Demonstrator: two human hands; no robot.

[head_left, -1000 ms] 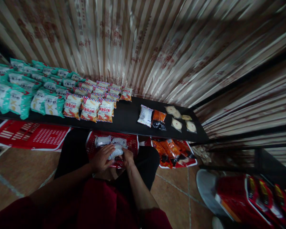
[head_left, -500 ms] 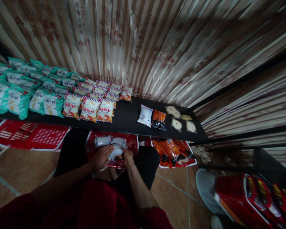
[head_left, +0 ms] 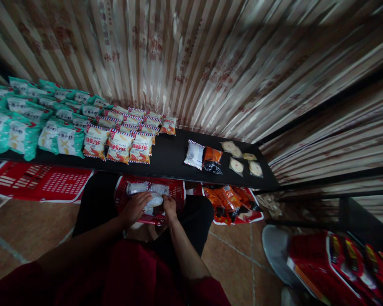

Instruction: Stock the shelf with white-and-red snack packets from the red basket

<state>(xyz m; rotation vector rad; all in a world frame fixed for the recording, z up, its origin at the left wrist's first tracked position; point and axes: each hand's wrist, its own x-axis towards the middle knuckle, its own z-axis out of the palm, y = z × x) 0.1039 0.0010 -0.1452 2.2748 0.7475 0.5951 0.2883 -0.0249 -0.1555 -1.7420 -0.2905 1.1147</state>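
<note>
Between my two hands is a silvery-white snack bag, just over a red plastic basket at my knees. My left hand is closed around the bag's left side. On its right side, my right hand grips the bag's edge with bent fingers. Behind them in the basket lie more pale snack bags, back sides up. White-and-orange snack bags with striped edges stand in rows on the black shelf in front of me.
Several green-and-white snack bags fill the shelf's left end. To the right lie a white bag, an orange-and-black bag and round pale packs. Below are a basket of orange bags and a red basket. Red packages stand at lower right.
The bag in my hands has tilted and risen slightly toward the back of the basket. My right hand has shifted up a little with it. The shelf goods are unchanged.
</note>
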